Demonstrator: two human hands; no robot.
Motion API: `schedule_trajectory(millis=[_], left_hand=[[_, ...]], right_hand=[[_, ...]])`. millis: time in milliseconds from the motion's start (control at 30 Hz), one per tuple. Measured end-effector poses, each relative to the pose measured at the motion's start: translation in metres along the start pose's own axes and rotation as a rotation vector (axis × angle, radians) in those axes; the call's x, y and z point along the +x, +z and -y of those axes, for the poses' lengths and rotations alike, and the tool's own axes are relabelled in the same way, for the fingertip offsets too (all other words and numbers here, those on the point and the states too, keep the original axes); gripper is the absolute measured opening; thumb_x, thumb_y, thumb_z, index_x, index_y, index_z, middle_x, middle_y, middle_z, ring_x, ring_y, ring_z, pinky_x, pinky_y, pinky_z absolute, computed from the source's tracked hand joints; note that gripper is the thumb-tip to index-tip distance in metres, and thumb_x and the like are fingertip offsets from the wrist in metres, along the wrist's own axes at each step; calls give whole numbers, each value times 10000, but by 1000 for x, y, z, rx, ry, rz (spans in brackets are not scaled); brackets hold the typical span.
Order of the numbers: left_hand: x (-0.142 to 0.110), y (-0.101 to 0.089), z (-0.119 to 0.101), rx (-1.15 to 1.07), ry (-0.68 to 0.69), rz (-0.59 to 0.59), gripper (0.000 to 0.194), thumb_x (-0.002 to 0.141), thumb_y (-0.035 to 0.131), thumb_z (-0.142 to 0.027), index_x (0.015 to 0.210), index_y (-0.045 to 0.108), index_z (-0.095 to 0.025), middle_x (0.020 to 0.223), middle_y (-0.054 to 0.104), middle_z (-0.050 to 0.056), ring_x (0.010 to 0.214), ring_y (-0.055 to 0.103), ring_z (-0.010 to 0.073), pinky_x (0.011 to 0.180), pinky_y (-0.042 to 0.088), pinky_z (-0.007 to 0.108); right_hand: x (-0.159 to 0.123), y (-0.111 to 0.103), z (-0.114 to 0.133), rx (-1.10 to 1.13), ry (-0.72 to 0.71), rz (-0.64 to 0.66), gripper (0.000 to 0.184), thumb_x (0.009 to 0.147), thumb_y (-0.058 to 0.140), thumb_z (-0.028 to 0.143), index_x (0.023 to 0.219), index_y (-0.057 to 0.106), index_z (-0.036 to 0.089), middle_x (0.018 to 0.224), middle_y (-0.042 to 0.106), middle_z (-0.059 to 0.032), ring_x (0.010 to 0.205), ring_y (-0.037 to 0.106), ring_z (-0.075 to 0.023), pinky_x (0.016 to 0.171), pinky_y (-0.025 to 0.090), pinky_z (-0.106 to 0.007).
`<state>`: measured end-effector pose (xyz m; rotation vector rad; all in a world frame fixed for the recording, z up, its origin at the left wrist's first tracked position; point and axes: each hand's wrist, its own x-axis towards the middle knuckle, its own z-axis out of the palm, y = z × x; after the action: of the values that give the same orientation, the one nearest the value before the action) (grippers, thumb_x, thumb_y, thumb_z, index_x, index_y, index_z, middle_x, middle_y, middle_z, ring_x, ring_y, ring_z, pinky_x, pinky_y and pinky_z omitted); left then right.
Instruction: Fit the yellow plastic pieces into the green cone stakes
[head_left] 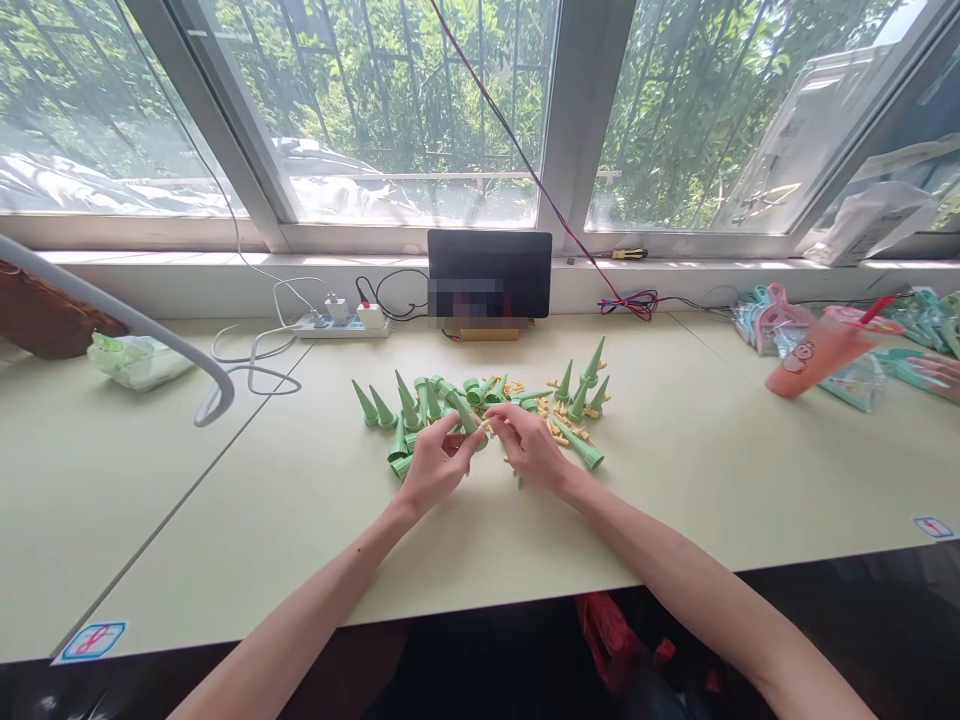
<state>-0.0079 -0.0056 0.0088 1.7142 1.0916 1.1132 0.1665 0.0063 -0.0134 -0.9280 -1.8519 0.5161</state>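
Note:
My left hand (435,462) is closed round a green plastic cone spike (466,412), which tilts up and away to the left. Fingertips of my right hand (534,452) pinch a small yellow plastic piece (485,423) against the near end of that spike; whether it sits inside cannot be made out. Several more green cone spikes (407,405) stand and lie beyond and left of my hands. A smaller group of upright spikes (578,400) is to the right, with one lying spike (581,446) nearer me. Loose yellow pieces (559,432) are scattered among them.
A dark screen (489,272) stands at the back by the window. Left of it lies a power strip (345,325) with white cables. A pink drink cup (814,355) and bagged pastel items are at right, near another person's hand (941,372). A lamp arm (150,322) crosses the left.

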Motion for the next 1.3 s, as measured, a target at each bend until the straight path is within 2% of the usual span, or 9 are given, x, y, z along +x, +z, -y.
schedule_trajectory(millis=[133,467,700,933,1067,1300], left_hand=[[0,-1,-2,-41,-22,-10,238,878,634,-420,860,574,-190,497,480,-64,384,448,79,379,366,200],[1,-5,0,-106,-40,27,253,889,630,-439,927,602,-190,459,442,-73,348,422,79,344,346,200],[0,-3,2,-48,-1,36,225,895,621,-412,908,595,-189,489,430,-68,378,410,75,354,350,197],[-1,0,1,43,70,30,209,882,624,-384,854,588,-181,531,422,-58,401,387,72,377,347,209],[-1,1,6,88,121,41,185,891,606,-359,842,563,-185,608,436,-43,441,385,69,397,339,209],[1,2,16,184,253,42,249,897,586,-312,737,443,-187,688,346,-42,497,310,59,441,305,209]], right_hand=[[0,-2,-1,23,-18,1,212,1003,440,309,1102,585,191,962,661,-62,615,540,-115,599,441,-250],[1,-5,-1,63,-28,17,184,978,505,334,1083,593,210,933,638,-56,614,527,-117,574,457,-255],[0,-3,-4,72,-30,-9,180,969,524,355,1007,599,196,821,621,-24,586,502,-109,553,407,-241],[1,-5,-1,28,1,-9,232,966,514,376,847,586,190,682,562,5,567,466,-113,557,376,-243],[1,-5,0,22,27,0,279,972,484,355,753,543,192,652,521,10,565,428,-113,544,346,-242],[1,-3,1,-5,41,-9,378,963,463,344,628,351,209,575,349,44,533,313,-106,515,274,-249]])
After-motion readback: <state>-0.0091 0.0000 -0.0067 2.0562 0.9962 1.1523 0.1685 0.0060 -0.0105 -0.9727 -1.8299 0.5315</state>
